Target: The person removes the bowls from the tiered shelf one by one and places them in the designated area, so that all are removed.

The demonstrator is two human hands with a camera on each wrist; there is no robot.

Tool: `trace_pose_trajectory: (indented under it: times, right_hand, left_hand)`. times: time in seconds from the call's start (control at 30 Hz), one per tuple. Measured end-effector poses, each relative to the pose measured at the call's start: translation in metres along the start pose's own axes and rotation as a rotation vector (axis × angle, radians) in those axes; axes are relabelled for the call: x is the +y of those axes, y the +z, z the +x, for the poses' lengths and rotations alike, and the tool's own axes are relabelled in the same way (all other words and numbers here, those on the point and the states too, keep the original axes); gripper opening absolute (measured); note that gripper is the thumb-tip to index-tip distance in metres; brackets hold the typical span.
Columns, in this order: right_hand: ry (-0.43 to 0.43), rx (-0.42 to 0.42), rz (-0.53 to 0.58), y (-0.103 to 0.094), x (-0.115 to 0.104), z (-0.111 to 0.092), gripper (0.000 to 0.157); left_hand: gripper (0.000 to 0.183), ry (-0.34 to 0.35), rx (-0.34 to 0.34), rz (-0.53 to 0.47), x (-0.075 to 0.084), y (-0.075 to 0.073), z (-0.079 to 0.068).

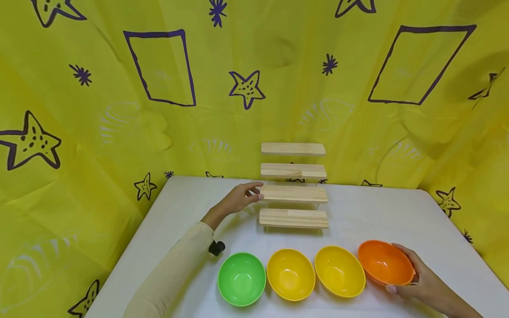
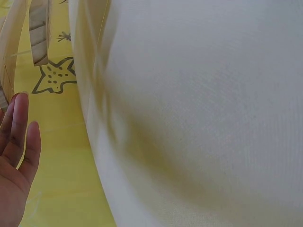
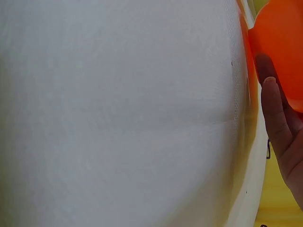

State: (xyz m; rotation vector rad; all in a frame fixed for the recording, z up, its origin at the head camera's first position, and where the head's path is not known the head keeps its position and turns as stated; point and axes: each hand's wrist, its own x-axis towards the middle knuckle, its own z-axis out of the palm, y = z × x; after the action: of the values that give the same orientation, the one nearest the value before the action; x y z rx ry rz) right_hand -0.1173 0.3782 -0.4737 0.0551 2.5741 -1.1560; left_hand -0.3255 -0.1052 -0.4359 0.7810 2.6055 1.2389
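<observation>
A tiered wooden display stand (image 1: 294, 193) has several pale planks rising toward the back. My left hand (image 1: 240, 197) pinches the left end of its second plank from the bottom, thumb at the front edge and fingers behind. In the left wrist view, the left hand's fingers (image 2: 19, 123) reach up to a plank. My right hand (image 1: 423, 280) grips an orange bowl (image 1: 385, 263) by its right side, thumb at the near side and fingers round the far side. The right wrist view shows the right hand's fingers (image 3: 274, 104) against the orange bowl's outer wall.
Left of the orange bowl, two yellow bowls (image 1: 291, 274) and a green bowl (image 1: 241, 279) stand in a row on the white table (image 1: 191, 194). A small black object (image 1: 216, 248) shows by the left sleeve. Yellow patterned cloth (image 1: 278, 119) encloses the back and sides.
</observation>
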Motion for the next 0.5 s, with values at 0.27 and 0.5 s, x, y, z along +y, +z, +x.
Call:
trace_pose_trajectory:
  times: [0.27,0.5]
  right_hand:
    - [0.047,-0.069,-0.005,-0.003,0.0012,0.0021,0.104]
    - [0.005,-0.04,-0.024,-0.0015,0.0041,-0.0003,0.102]
  left_hand:
    - [0.052,0.015,-0.004,-0.004,0.0005,-0.0002,-0.001]
    - [0.051,0.018,0.013,0.022,0.0,0.0005,0.0]
